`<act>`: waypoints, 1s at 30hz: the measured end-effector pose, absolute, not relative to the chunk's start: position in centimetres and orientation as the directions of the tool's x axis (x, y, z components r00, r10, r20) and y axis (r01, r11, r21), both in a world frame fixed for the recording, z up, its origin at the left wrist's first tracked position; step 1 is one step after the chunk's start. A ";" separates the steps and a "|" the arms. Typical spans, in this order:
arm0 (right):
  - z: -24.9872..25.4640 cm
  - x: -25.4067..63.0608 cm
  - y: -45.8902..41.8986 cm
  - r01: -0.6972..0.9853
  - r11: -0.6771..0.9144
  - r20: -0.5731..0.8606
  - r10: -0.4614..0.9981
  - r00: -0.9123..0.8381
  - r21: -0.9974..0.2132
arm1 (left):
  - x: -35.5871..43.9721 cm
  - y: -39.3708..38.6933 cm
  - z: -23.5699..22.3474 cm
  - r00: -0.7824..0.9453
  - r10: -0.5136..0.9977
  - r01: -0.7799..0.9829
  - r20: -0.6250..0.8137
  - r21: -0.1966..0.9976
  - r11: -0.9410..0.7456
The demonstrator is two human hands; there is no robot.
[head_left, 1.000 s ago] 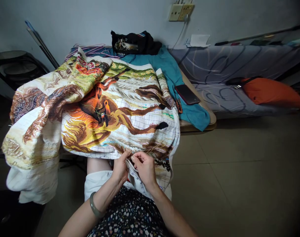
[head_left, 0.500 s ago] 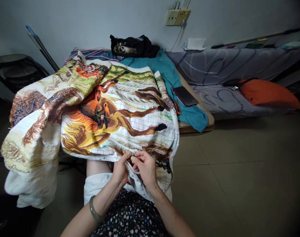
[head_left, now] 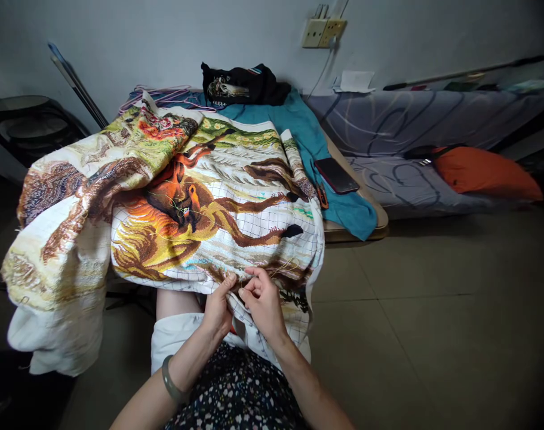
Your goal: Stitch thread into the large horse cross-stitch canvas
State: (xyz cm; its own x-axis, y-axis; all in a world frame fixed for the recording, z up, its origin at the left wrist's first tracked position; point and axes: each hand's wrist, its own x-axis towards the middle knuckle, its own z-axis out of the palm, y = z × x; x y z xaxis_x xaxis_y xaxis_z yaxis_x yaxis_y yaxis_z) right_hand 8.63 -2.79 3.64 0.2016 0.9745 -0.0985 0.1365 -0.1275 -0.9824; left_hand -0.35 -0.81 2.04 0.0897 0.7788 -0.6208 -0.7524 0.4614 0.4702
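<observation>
A large cross-stitch cloth (head_left: 254,203), with horses stitched in orange, yellow and brown on a white gridded ground, lies over my lap and the low surface ahead. My left hand (head_left: 218,307) grips its near edge, thumb on top and fingers underneath. Just to the right, my right hand (head_left: 263,304) is over the cloth, thumb and fingers drawn together and the index finger raised. What it pinches is too small to make out. Loose pale thread (head_left: 286,266) trails over the brown stitching beside it. A tangle of thread with a small bright piece (head_left: 186,211) rests on the horse.
The cloth's folded back half (head_left: 61,239) hangs down on the left. Orange-handled scissors (head_left: 322,196) and a phone (head_left: 337,175) lie on a teal cloth (head_left: 314,134). Behind are a black bag (head_left: 245,85) and pink hangers (head_left: 164,95). An orange cushion (head_left: 486,173) is on the right.
My right hand has shifted slightly up and away from my left fingertips, its index finger lifting. The left hand keeps its grip on the cloth's edge.
</observation>
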 end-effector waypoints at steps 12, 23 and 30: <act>3.6 8.1 -2.6 0.046 -0.137 -0.122 0.965 0.233 -0.990 | -0.3 -0.8 2.2 0.074 0.776 -0.750 -0.626 0.478 0.457; 3.8 8.0 -1.6 0.097 -0.229 -0.205 0.956 0.211 -0.969 | -0.4 -0.7 2.5 0.124 0.788 -0.740 -0.603 0.472 0.478; 9.9 17.1 -1.2 -0.135 0.069 -0.003 0.881 0.473 -0.989 | -0.4 -0.8 2.4 0.084 0.768 -0.744 -0.635 0.472 0.473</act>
